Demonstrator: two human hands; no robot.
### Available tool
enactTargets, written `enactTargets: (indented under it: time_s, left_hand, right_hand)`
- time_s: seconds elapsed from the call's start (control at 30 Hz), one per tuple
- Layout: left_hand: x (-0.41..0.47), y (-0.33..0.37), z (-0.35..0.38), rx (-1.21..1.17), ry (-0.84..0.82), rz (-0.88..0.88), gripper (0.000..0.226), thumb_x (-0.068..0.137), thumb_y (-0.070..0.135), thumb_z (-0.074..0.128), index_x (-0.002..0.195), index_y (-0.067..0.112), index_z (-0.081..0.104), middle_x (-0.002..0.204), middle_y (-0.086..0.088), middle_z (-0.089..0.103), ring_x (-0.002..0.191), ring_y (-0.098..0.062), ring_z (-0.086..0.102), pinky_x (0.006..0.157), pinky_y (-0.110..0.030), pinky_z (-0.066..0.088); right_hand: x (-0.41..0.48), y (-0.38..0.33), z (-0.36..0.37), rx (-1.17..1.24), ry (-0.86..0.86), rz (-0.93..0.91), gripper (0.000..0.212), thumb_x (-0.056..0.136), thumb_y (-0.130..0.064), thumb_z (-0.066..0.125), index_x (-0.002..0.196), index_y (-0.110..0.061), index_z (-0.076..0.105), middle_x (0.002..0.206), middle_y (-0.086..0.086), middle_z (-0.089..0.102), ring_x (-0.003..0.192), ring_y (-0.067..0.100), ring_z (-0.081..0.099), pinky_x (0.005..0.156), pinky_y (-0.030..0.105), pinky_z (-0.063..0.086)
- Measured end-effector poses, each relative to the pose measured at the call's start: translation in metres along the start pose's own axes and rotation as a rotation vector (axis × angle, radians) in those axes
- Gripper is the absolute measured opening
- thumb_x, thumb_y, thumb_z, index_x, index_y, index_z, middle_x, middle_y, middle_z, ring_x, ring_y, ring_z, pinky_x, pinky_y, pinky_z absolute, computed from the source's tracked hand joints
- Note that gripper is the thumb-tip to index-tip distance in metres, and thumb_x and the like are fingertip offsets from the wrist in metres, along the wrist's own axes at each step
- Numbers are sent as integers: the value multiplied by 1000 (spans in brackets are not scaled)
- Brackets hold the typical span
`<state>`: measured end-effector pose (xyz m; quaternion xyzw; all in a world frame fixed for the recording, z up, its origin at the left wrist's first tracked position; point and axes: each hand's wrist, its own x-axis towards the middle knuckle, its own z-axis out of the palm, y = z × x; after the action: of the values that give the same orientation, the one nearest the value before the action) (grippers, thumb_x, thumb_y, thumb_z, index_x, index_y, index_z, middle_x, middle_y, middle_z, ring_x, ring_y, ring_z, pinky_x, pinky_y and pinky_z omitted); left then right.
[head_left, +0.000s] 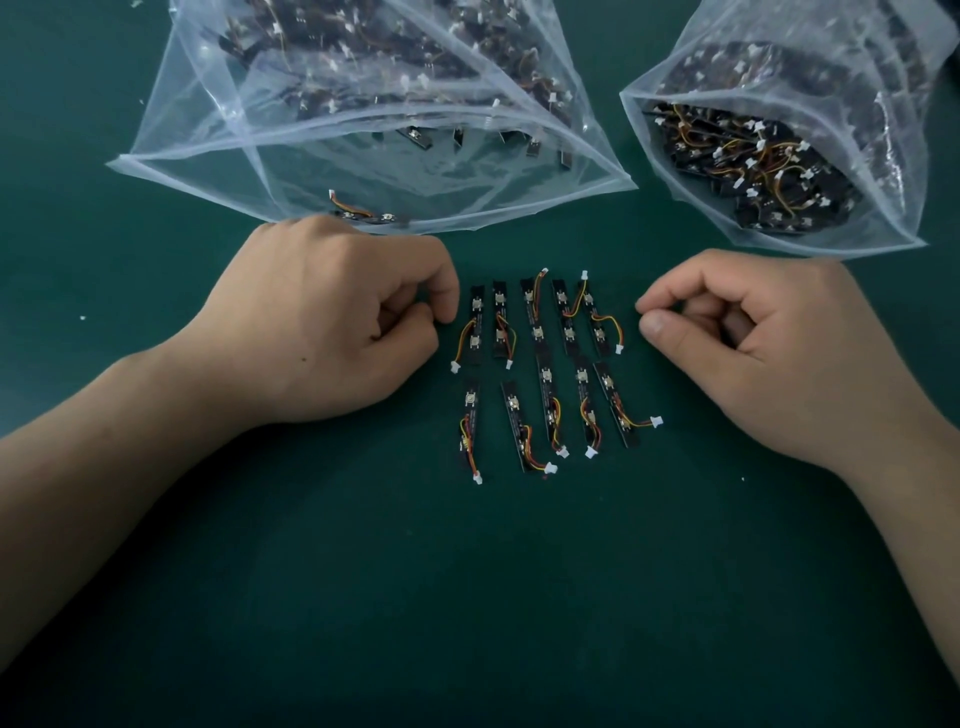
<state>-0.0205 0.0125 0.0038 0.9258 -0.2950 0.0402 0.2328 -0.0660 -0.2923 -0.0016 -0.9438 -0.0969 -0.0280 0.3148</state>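
Note:
Several narrow black circuit strips (540, 364) with small buttons, red and yellow wires and white plugs lie in two rows on the green mat (467, 597). My left hand (332, 322) rests on the mat just left of the rows, fingers curled into a loose fist, holding nothing. My right hand (769, 338) rests just right of the rows, fingers also curled, thumb tip and forefinger close together with nothing visible between them. Neither hand touches a strip.
A large clear plastic bag (374, 171) with many strips lies open behind my left hand; one strip (363, 214) sits near its mouth. A second open clear bag (779, 156) full of strips stands at the back right.

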Motion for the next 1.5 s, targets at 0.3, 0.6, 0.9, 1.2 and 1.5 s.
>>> enactTargets:
  time_s: [0.3, 0.6, 0.9, 1.2, 1.5]
  left_hand:
    - [8, 8, 4, -43, -11, -20, 10, 88, 42, 65, 93, 37, 72, 54, 13, 47, 55, -1, 47, 58, -30, 42]
    - [33, 26, 24, -67, 48, -122, 23, 84, 62, 61, 85, 39, 65, 60, 18, 51, 64, -8, 53, 68, -35, 43]
    - [30, 28, 22, -86, 10, -83, 22, 93, 48, 54, 99, 41, 74, 63, 20, 53, 64, -10, 53, 67, -35, 47]
    - [21, 10, -4, -397, -405, 117, 54, 59, 6, 52, 103, 30, 73, 96, 7, 66, 77, -20, 56, 69, -38, 46]
    - [16, 9, 0, -340, -419, 171, 48, 76, 32, 79, 123, 38, 71, 115, 15, 63, 102, -12, 61, 81, -19, 41]
  right_hand:
    - [6, -12, 5, -9, 19, 14, 21, 99, -41, 59, 94, -29, 75, 84, -14, 70, 76, 10, 63, 67, 37, 51]
    - [20, -40, 26, 17, 41, 76, 37, 86, -69, 65, 91, -34, 72, 77, -12, 64, 67, 5, 56, 58, 30, 41]
    - [29, -35, 27, -18, 121, 202, 23, 82, -56, 80, 89, -36, 71, 75, -12, 65, 63, 5, 58, 63, 32, 50]
    - [17, -12, 4, -78, 174, 255, 17, 86, -48, 76, 86, -32, 68, 73, -14, 65, 66, 5, 60, 65, 35, 55]
    - [-3, -15, -18, -81, -91, 132, 15, 77, -43, 77, 78, -34, 66, 78, -20, 66, 63, 6, 60, 58, 13, 44]
